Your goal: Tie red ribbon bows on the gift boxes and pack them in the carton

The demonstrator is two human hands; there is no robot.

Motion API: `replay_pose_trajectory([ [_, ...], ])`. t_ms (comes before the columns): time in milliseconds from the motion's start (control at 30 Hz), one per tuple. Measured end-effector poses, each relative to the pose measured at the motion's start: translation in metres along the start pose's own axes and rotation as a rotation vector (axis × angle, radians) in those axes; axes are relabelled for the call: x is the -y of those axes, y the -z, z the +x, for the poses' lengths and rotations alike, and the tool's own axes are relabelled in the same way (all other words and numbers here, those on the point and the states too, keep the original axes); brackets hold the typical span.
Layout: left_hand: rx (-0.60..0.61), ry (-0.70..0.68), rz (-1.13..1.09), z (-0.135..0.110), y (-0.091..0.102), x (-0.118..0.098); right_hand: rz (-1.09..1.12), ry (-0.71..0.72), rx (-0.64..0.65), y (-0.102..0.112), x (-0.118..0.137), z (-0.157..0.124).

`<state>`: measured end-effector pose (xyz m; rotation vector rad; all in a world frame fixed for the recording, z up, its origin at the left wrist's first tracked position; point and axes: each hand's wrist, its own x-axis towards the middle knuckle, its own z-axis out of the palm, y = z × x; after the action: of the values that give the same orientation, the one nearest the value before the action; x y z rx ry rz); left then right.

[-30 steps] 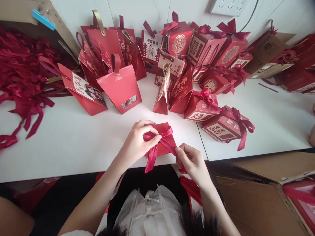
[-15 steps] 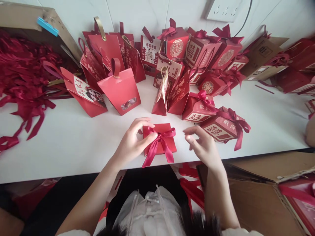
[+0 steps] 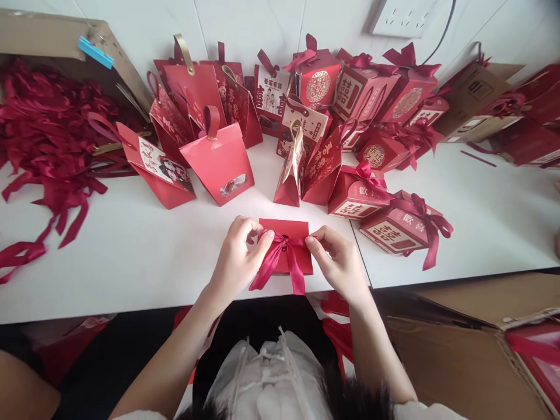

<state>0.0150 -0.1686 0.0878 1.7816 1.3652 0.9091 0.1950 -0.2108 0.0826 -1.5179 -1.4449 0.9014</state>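
A small red gift box [image 3: 286, 229] lies at the near edge of the white table [image 3: 131, 245], with a dark red ribbon [image 3: 280, 262] tied in a bow on top and its tails hanging toward me. My left hand [image 3: 238, 259] pinches the bow's left loop. My right hand [image 3: 336, 262] pinches the bow's right loop. Both hands rest against the box's sides.
Several red gift bags [image 3: 216, 157] and ribboned boxes [image 3: 394, 224] crowd the far half of the table. A heap of loose red ribbons [image 3: 44, 140] fills the left beside a cardboard box [image 3: 65, 46]. An open carton [image 3: 472, 350] stands at lower right.
My right hand had let go of the ribbon tail and hovered open; now it has come back in and pinches the bow's right loop. The bow looks tighter.
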Motion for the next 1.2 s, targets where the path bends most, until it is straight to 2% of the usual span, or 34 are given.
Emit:
replay_pose_trajectory([
  [100, 0.009, 0.149, -0.108, -0.005, -0.004, -0.003, 0.081, -0.114, -0.025, -0.006, -0.004, 0.000],
  [167, -0.006, 0.200, -0.157, -0.008, -0.006, -0.002, 0.137, -0.165, -0.005, -0.008, -0.006, 0.001],
  [300, -0.047, 0.225, -0.215, -0.011, -0.009, 0.002, 0.305, -0.203, 0.043, -0.009, -0.008, 0.003],
  [500, -0.065, 0.246, -0.266, -0.015, -0.012, 0.003, 0.509, -0.270, 0.035, -0.011, -0.014, 0.005],
  [700, -0.106, 0.264, -0.282, -0.017, -0.016, 0.006, 0.583, -0.322, 0.016, -0.018, -0.023, 0.005],
  [800, -0.075, 0.312, -0.308, -0.015, -0.016, 0.009, 0.599, -0.330, 0.023, -0.018, -0.028, 0.007],
  [900, -0.016, 0.332, -0.301, -0.012, -0.011, 0.009, 0.532, -0.242, 0.081, -0.007, -0.032, 0.006],
  [1000, -0.007, 0.304, -0.291, -0.009, -0.004, 0.009, 0.388, -0.019, 0.123, 0.007, -0.033, 0.001],
  [1067, -0.004, 0.285, -0.293, -0.009, -0.002, 0.009, 0.202, 0.113, 0.202, 0.013, -0.033, -0.003],
  [1133, -0.009, 0.266, -0.288, -0.010, -0.003, 0.010, 0.019, 0.174, 0.295, 0.013, -0.031, -0.007],
  [1200, -0.053, 0.197, -0.273, -0.013, -0.005, 0.010, -0.072, 0.204, 0.306, 0.009, -0.030, -0.009],
])
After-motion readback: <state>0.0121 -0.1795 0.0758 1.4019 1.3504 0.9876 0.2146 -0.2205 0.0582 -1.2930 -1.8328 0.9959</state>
